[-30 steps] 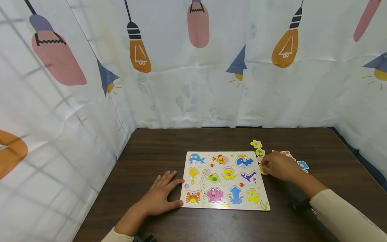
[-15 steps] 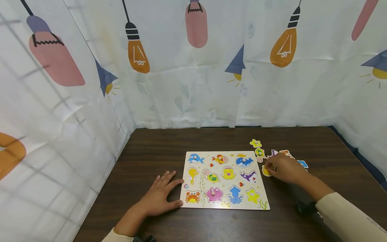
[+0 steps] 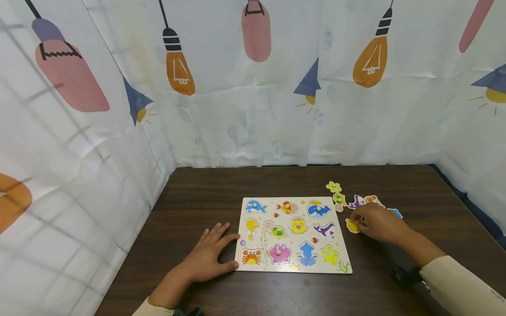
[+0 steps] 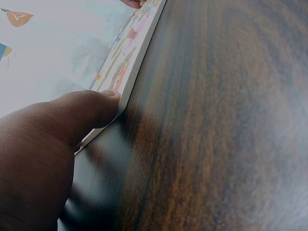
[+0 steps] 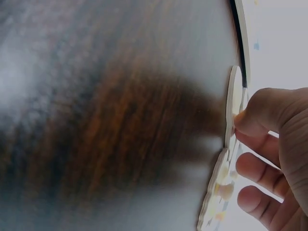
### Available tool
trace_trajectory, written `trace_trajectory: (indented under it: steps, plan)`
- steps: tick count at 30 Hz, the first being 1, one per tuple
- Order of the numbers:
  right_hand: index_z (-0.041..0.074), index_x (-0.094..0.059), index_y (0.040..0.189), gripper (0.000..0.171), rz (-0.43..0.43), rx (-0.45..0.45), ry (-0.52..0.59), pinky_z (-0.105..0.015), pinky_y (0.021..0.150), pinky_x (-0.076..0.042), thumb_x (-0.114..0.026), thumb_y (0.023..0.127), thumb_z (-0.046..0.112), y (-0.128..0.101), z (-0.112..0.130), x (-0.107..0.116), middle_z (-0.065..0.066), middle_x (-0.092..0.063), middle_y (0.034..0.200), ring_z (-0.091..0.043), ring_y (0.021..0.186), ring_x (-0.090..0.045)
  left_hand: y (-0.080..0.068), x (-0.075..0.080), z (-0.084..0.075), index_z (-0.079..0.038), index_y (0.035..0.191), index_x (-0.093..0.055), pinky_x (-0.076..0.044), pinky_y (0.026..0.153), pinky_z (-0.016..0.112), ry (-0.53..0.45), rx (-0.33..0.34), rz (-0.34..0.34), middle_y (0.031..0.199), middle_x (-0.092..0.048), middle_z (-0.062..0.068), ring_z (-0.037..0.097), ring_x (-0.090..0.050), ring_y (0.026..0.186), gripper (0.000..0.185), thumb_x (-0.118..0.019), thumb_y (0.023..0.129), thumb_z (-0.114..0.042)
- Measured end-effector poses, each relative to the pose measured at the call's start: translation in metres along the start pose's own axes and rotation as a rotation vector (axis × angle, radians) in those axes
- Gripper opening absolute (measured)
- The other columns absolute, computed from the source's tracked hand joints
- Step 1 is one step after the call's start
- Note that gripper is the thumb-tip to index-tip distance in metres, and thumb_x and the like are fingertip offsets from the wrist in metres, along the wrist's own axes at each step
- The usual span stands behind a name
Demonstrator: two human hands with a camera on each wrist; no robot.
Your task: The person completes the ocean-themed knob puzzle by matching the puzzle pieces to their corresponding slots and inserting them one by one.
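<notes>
Brown worktop (image 3: 205, 188) bearing a puzzle board (image 3: 271, 204). Left hand (image 3: 207, 256): fingers spread, touching the board's left edge, gripping nothing. Right hand (image 3: 379, 224): thumb and forefinger pinching a yellow piece (image 3: 351, 226) just right of the board.

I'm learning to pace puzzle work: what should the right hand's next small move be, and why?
Probably let go of the yellow, rounded puzzle piece: the right hand pinches it, yet it appears flat on the dark-brown wood-grain table, apart from the cream rectangular puzzle board.
</notes>
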State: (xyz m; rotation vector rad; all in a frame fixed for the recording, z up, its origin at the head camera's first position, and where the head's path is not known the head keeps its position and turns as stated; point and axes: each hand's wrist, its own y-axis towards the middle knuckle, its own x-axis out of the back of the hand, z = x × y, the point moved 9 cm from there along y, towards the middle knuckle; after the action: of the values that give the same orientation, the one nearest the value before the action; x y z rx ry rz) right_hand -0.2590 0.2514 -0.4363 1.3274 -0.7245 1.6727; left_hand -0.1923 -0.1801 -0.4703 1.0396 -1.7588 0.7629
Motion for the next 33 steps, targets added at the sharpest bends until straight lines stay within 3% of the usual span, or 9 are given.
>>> trace_trajectory:
  steps: [8, 11, 21, 33]
  plan:
    - [0.012, -0.074, 0.106, 0.024, 0.055, -0.076, 0.037, -0.028, 0.055, -0.046, -0.078, 0.091, 0.030, -0.002, -0.003, -0.007, 0.012, -0.061, 0.081, -0.005, 0.068, -0.051, -0.001, 0.001, 0.002, -0.033, 0.152, -0.048, -0.009, 0.121, 0.061, 0.004, 0.007, -0.002, 0.167, -0.027, 0.008, 0.034, -0.016, 0.155, 0.077, -0.063, 0.088, -0.072]
    - [0.013, -0.073, 0.106, 0.026, 0.048, -0.074, 0.039, -0.028, 0.056, -0.046, -0.079, 0.089, 0.032, -0.003, -0.002, -0.006, 0.012, -0.060, 0.082, -0.004, 0.070, -0.051, -0.001, 0.001, 0.001, -0.033, 0.152, -0.048, -0.009, 0.121, 0.061, 0.003, 0.007, -0.003, 0.166, -0.028, 0.009, 0.035, -0.016, 0.155, 0.076, -0.063, 0.088, -0.072]
    - [0.023, -0.074, 0.094, 0.007, 0.009, -0.009, 0.017, -0.027, 0.058, -0.042, -0.079, 0.090, 0.026, -0.005, 0.002, -0.004, 0.015, -0.053, 0.080, -0.005, 0.071, -0.047, -0.002, 0.001, 0.000, -0.032, 0.152, -0.048, -0.009, 0.122, 0.060, 0.013, 0.012, -0.007, 0.166, -0.028, 0.009, 0.035, -0.017, 0.155, 0.076, -0.064, 0.089, -0.070]
    - [0.025, -0.073, 0.090, 0.011, -0.028, 0.005, 0.016, -0.028, 0.058, -0.045, -0.081, 0.087, 0.018, -0.002, 0.013, -0.004, 0.013, -0.056, 0.084, -0.007, 0.076, -0.049, -0.001, 0.001, -0.001, -0.031, 0.152, -0.049, -0.011, 0.121, 0.062, 0.008, -0.005, -0.015, 0.166, -0.029, 0.010, 0.036, -0.018, 0.154, 0.075, -0.065, 0.089, -0.068]
